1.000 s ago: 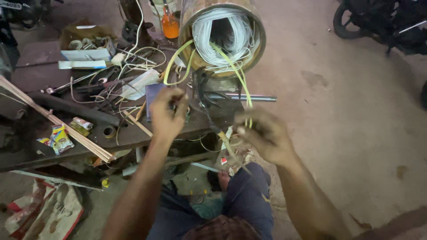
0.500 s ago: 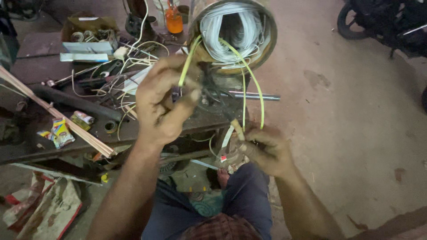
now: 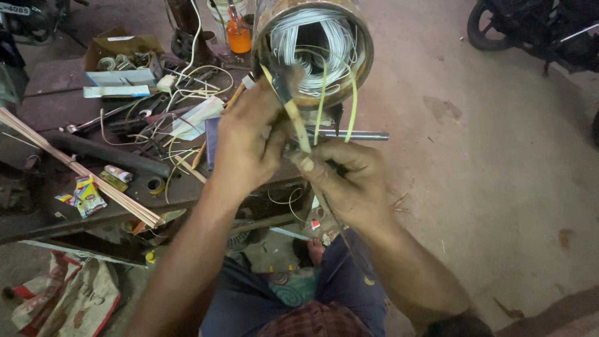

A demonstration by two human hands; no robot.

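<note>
Both forearms are reaching forward and converging at centre. Left hand point(image 3: 246, 146) is lying back-up, fingers curled inward toward the right. Right hand point(image 3: 346, 181) is sitting just beside it, touching, fingers point(image 3: 312, 168) pinching closed, thumb uppermost.

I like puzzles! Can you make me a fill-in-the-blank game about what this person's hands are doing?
1. Both hands, the left hand and the right hand, grip a thin ____ sleeve.
2. The round metal housing is packed with coils of ____ wire.
3. The small bottle behind the workbench is ____.
4. A bundle of thin sticks lies to the ____ of the hands.

Answers: yellowish; white; orange; left
</note>
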